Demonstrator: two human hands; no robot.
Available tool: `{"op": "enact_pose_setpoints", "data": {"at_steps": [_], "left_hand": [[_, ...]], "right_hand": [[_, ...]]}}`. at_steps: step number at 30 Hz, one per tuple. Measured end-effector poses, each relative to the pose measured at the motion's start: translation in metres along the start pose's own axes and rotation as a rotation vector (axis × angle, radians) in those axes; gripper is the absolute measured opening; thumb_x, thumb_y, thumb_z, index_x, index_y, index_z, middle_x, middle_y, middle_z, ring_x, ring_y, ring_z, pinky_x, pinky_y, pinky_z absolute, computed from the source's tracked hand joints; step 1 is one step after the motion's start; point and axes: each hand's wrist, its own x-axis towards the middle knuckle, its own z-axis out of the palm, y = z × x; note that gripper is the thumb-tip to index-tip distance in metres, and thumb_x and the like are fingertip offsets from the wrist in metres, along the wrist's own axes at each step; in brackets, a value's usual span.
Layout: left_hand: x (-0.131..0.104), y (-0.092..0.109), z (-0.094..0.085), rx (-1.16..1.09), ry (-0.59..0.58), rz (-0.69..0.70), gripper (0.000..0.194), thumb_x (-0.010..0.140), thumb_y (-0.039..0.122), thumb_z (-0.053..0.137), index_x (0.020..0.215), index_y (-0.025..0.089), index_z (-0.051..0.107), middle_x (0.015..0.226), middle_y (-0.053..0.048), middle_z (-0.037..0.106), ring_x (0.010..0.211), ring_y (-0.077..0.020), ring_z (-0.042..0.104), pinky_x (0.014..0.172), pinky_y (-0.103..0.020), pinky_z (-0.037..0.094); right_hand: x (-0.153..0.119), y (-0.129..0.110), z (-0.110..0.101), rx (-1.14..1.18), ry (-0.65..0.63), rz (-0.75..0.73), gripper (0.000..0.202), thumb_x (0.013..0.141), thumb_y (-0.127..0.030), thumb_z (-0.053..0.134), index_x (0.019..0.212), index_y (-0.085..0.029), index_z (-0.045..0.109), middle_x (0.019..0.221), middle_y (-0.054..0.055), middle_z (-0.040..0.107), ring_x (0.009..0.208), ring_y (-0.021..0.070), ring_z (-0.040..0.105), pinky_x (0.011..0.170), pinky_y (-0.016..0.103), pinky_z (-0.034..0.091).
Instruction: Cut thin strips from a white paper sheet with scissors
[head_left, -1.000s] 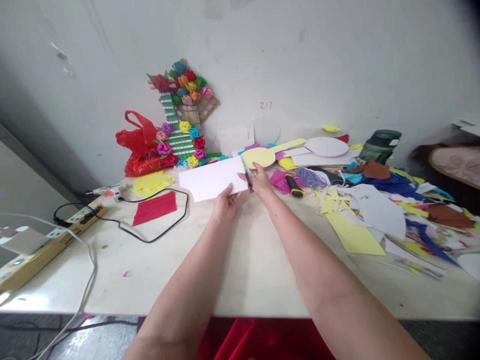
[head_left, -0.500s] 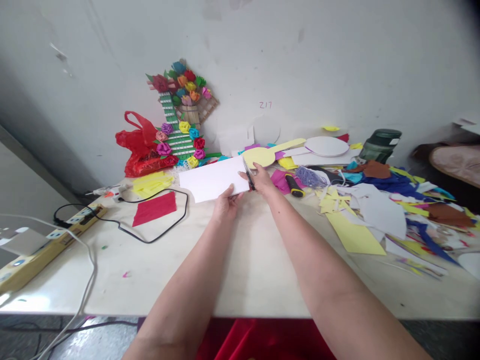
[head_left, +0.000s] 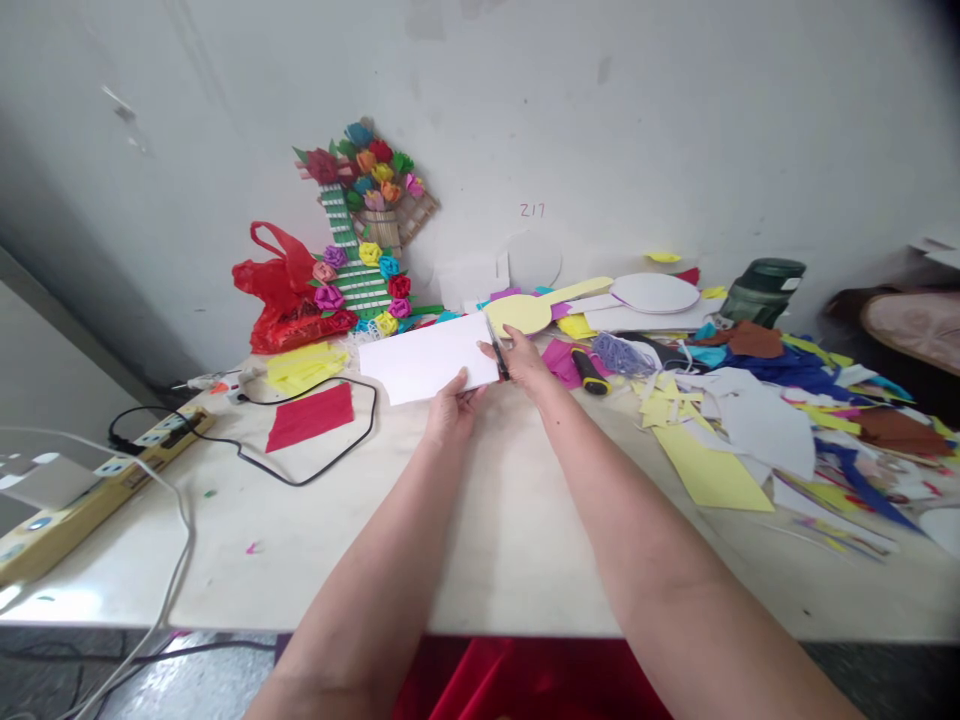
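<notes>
Hardly anything has moved since the earlier frame: your right hand [head_left: 523,362] sits a touch farther right, and the scissors [head_left: 498,352] look a little more closed. Your left hand [head_left: 450,400] is clamped on the near edge of the white sheet [head_left: 427,358], thumb on top; your right is wrapped round the scissors' handles, fingers close to the sheet. Your hands are near each other but apart.

The sheet is at the middle of the table [head_left: 517,540], towards the back edge, with the blades along its right edge. That cut looks to be in progress; how deep it runs, you can't tell from here. The sheet's broad face is whole, with no loose offcut visible beside it, so most of it appears uncut.

Already shaped, by the look of them, are the yellow paddle [head_left: 521,314] just beyond your right hand and the white oval [head_left: 656,292] farther right, both near the back edge. Scraps [head_left: 765,420] cover the table's right end; a red piece [head_left: 309,417] lies to the left.
</notes>
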Motion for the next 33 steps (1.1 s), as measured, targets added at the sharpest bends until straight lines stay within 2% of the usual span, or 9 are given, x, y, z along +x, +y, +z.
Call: {"op": "enact_pose_setpoints", "data": {"at_steps": [14,23,33], "left_hand": [[0.003,-0.001,-0.001,0.027,0.007,0.024,0.019,0.070,0.005,0.057,0.088,0.013,0.058,0.079,-0.005,0.067,0.063,-0.0152,0.063,0.053,-0.021,0.053],[0.001,-0.002,-0.001,0.107,0.010,0.020,0.026,0.070,0.007,0.058,0.095,0.014,0.058,0.088,-0.006,0.067,0.074,-0.0174,0.064,0.057,-0.022,0.052],[0.002,-0.005,-0.001,0.141,0.002,0.021,0.025,0.070,0.009,0.059,0.094,0.014,0.058,0.086,-0.006,0.067,0.077,-0.0180,0.064,0.060,-0.022,0.053]], "right_hand": [[0.000,0.001,0.004,-0.044,0.071,-0.011,0.085,0.062,-0.041,0.068,0.134,-0.018,0.030,0.110,0.012,0.056,0.056,0.0090,0.056,0.045,0.020,0.046],[-0.010,-0.015,-0.004,-0.046,0.000,0.070,0.089,0.061,-0.048,0.066,0.135,-0.019,0.026,0.115,0.015,0.053,0.050,0.0074,0.052,0.038,0.019,0.039],[-0.005,-0.009,-0.006,-0.072,-0.042,0.071,0.085,0.065,-0.052,0.061,0.136,-0.020,0.024,0.113,0.015,0.054,0.043,0.0045,0.048,0.038,0.019,0.036]]}}
